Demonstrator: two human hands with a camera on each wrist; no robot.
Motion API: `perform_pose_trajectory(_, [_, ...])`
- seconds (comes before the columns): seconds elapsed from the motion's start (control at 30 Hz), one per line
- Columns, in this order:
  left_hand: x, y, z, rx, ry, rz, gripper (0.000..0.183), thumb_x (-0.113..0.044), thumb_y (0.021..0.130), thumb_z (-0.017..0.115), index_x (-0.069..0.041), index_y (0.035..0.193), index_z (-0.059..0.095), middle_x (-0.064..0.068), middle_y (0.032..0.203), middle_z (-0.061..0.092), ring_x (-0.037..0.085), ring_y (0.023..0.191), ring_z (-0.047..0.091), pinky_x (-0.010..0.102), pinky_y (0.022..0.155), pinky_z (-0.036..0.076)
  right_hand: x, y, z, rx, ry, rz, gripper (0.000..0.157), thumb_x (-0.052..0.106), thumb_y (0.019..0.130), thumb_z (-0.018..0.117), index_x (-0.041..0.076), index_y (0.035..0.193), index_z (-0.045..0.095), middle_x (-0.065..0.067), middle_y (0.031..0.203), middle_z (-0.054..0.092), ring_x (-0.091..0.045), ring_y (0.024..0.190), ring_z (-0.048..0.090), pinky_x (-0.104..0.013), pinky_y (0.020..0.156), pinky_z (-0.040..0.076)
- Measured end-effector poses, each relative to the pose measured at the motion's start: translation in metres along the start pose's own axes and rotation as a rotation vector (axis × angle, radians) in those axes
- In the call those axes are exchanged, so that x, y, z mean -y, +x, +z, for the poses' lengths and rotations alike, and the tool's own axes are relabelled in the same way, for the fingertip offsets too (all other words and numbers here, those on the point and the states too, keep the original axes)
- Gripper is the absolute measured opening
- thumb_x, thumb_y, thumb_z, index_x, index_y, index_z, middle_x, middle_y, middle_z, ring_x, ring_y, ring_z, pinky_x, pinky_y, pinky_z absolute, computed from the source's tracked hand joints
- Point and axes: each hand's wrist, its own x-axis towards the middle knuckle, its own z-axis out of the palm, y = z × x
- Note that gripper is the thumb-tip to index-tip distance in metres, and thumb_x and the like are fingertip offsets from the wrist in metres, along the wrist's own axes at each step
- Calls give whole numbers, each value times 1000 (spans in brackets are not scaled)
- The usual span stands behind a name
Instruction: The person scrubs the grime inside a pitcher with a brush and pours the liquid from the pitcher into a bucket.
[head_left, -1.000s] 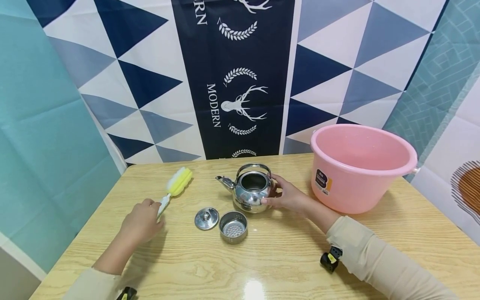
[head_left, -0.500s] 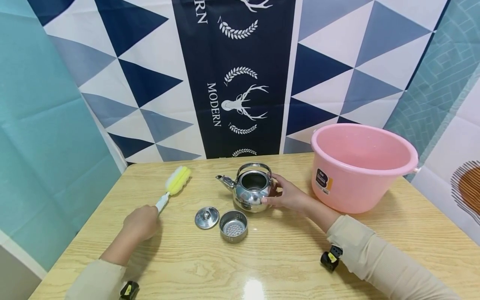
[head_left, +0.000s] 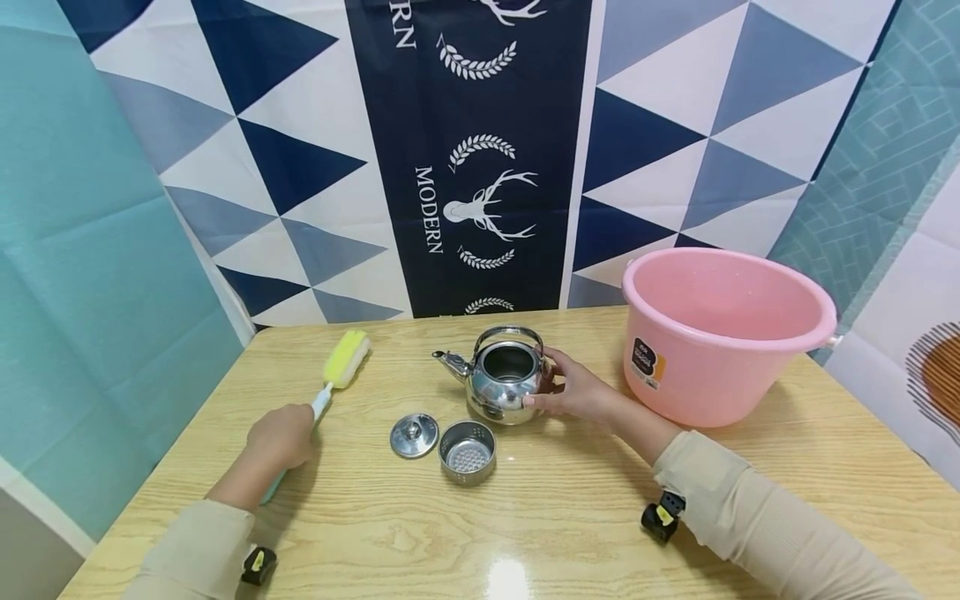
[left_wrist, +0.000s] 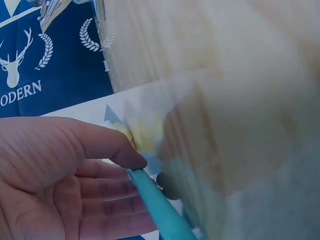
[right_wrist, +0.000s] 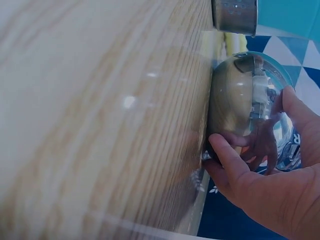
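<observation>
My left hand (head_left: 281, 437) grips the handle of a sponge brush (head_left: 345, 360) whose yellow and white head points away from me, low over the table's left side. In the left wrist view, the teal end of the handle (left_wrist: 162, 210) passes between thumb and fingers. My right hand (head_left: 573, 387) holds the side of a shiny steel teapot (head_left: 501, 387), its lid off and its spout toward the left. The right wrist view has the fingers (right_wrist: 230, 157) spread around the pot's rounded body. Before the pot lie its knobbed lid (head_left: 414, 436) and a perforated strainer basket (head_left: 467, 454).
A large pink plastic tub (head_left: 697, 367) stands at the right of the wooden table (head_left: 420, 533), beyond my right forearm. Patterned cloth (head_left: 480, 125) hangs behind the table's back edge.
The brush in my left hand has turned: its head has swung slightly left and the handle's teal end now shows below the hand. My right hand and the teapot have stayed put.
</observation>
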Motion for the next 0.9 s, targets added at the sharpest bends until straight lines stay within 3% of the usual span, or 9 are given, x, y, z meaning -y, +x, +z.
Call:
perform_pose_trajectory(0.27, [3,4,0,6,-19,11,27,-1,84,67,11,107,58,13,77,57,24,62,54,33,49,47,-3,1,-1,1,21,-6,100,18,81,81,8,155,15,-34,146,31,-45,121,49,-39,89,53])
perform_pose_trajectory(0.53, [2,5,4,-31,-31,64,15,-1,82,70,3,91,59,10,72,55,22,60,52,33,50,47,-4,1,1,-4,11,1,100,19,81,81,8,155,16,-35,147,30,-46,123,48,-42,93,51])
perform_pose_trajectory(0.6, [5,5,3,-45,-37,115,11,-2,83,68,1,89,59,10,73,56,23,63,53,35,52,47,-5,1,2,1,9,-4,99,19,82,81,7,155,15,-35,147,29,-47,123,48,-41,93,51])
perform_pose_trajectory(0.7, [12,4,1,-95,-45,243,17,3,83,63,6,100,63,17,88,63,33,79,62,44,67,54,-5,2,2,1,11,-7,100,19,81,81,7,155,15,-35,147,30,-47,123,48,-42,92,52])
perform_pose_trajectory(0.8, [20,5,2,-191,-28,402,34,14,83,57,10,116,62,25,107,63,42,100,61,51,83,53,-6,2,1,-5,-9,-11,100,19,81,82,8,155,15,-35,146,32,-46,123,48,-44,95,50])
perform_pose_trajectory(0.9, [28,8,5,-289,36,548,39,21,82,55,7,117,63,27,112,61,44,104,60,51,86,53,-6,3,-1,-21,-27,-7,100,20,81,82,9,155,17,-34,145,33,-45,123,49,-48,101,45])
